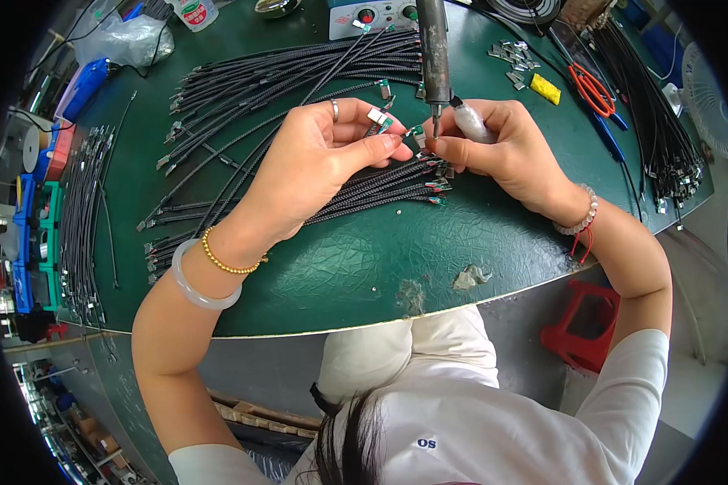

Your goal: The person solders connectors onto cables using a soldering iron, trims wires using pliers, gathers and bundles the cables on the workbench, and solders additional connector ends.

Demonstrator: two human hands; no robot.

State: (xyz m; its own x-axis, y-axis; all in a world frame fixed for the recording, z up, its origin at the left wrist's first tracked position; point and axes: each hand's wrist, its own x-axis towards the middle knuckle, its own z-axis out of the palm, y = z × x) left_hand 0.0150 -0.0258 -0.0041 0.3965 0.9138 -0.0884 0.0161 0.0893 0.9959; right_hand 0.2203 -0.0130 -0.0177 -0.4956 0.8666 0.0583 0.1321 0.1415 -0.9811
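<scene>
My left hand (323,153) pinches a braided cable's end between thumb and forefinger. Beside those fingers shows a white plug with a small green circuit board (379,119). My right hand (501,145) has its thumb and forefinger together near another small metal plug (420,141); what the fingertips pinch there is hidden. A whitish, translucent tube with a black tip (470,123) is tucked in the right hand's curled fingers. A soldering iron (434,52) points down between my hands, its tip close to the right fingertips. Braided black cables (364,190) lie under both hands.
More black cables (251,77) spread across the green table (340,275). Bundles lie at left (89,210) and right (663,137). At the back stands a control box (372,16). Metal plug shells (514,56), a yellow sponge (545,89) and orange-handled pliers (592,90) are at right.
</scene>
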